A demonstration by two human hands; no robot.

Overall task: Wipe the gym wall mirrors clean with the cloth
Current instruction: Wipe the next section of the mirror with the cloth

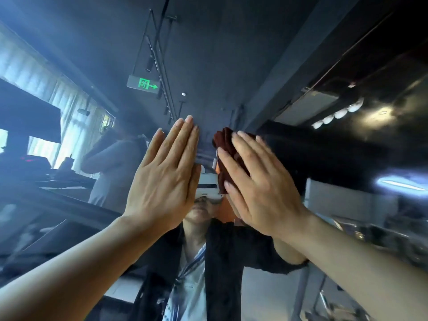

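Two bare hands are up against a big, shiny wall mirror [289, 66]. The left hand [162, 179] is flat on the glass. Its fingers are straight and close together, and its grip has hold of nothing. The right hand [257, 184] is flat too, with its fingers straight and spread a little. It presses a dark red, crumpled cloth [225, 156] onto the mirror. The cloth sits under the palm and fingers, and a bunch of it sticks out past the fingertips at the top and along the thumb side. The two hands are just beside each other, with a thin gap between them.

In the mirror you can see the person's own reflection behind the hands, wearing a white headset [207, 185] and a dark jacket over a light shirt. Another person in grey stands off to the left in the glass. A green exit sign [143, 84] hangs from the dark ceiling above. Bright windows glow on the left side.
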